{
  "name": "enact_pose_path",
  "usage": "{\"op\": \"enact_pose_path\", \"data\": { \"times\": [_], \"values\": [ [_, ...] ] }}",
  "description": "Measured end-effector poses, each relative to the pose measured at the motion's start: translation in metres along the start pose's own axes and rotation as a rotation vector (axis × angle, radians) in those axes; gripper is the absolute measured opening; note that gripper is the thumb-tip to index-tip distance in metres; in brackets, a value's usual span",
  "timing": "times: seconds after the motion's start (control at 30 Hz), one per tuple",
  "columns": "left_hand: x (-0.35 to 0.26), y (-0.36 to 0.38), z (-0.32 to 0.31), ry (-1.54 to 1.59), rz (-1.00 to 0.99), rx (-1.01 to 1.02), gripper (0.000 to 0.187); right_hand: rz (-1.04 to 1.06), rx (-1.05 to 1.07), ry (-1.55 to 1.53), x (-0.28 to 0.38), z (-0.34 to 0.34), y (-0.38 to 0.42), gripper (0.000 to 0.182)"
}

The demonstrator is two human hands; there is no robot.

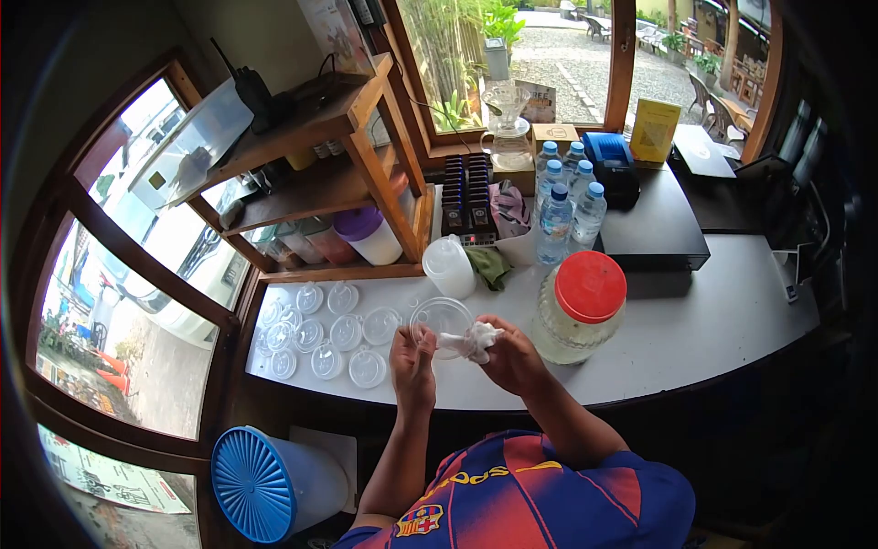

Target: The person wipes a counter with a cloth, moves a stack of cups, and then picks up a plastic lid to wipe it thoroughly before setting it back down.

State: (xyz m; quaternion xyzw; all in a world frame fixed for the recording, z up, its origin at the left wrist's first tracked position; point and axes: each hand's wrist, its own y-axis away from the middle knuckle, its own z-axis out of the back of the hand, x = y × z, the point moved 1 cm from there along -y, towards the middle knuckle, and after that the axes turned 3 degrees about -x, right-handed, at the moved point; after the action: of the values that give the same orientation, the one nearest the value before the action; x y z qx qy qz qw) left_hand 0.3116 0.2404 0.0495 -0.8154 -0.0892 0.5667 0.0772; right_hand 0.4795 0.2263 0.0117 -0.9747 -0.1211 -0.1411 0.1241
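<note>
My left hand [414, 368] is closed on the rim of a clear round plastic lid [441, 313], held up above the counter's front edge. A crumpled white tissue [481, 339] is bunched in the fingers of my right hand [514, 359], against the lid's right side. Part of the tissue stretches across the lower part of the lid towards my left fingers. Several similar clear lids [346, 332] lie spread over the counter to the left. Just behind the held lid stands a stack of translucent plastic cups or lids [448, 266].
A red-capped jar [591, 288] stands close to my right hand. Behind it are several water bottles [555, 224], a black cash drawer [654, 220] and a green cloth [490, 267]. Wooden shelves [366, 165] rise at the left; a blue-lidded bin [256, 485] sits below the white counter [695, 320].
</note>
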Motion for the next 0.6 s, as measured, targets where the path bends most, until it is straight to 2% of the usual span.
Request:
{"op": "enact_pose_path", "data": {
  "times": [0.13, 0.27, 0.37, 0.43, 0.47, 0.53, 0.57, 0.6],
  "values": [
    [0.000, -0.002, 0.014, 0.072, 0.128, 0.008, 0.014, 0.137, -0.233, -0.024, 0.006, 0.015, -0.016, 0.031],
    [0.000, -0.002, 0.023, 0.122, 0.171, -0.086, 0.013, 0.347, -0.337, 0.417, 0.003, 0.001, -0.009, 0.033],
    [-0.009, 0.002, 0.011, 0.158, 0.235, -0.095, 0.014, 0.448, -0.273, 0.920, 0.000, -0.011, -0.008, 0.034],
    [-0.010, 0.007, 0.001, 0.179, 0.245, -0.097, 0.014, 0.476, -0.242, 1.218, -0.003, -0.018, -0.008, 0.043],
    [-0.010, 0.010, -0.003, 0.188, 0.246, -0.096, 0.014, 0.521, -0.159, 1.344, -0.007, -0.029, -0.006, 0.045],
    [0.009, 0.015, 0.007, 0.223, 0.180, -0.046, 0.025, 0.579, 0.079, 1.587, -0.020, -0.039, -0.004, 0.050],
    [0.011, 0.018, 0.005, 0.257, 0.166, -0.031, 0.030, 0.544, 0.132, 1.716, -0.032, -0.044, 0.003, 0.051],
    [0.000, 0.022, -0.001, 0.167, 0.224, -0.162, 0.038, 0.554, 0.158, 1.709, -0.044, -0.046, 0.008, 0.051]
  ]
}}
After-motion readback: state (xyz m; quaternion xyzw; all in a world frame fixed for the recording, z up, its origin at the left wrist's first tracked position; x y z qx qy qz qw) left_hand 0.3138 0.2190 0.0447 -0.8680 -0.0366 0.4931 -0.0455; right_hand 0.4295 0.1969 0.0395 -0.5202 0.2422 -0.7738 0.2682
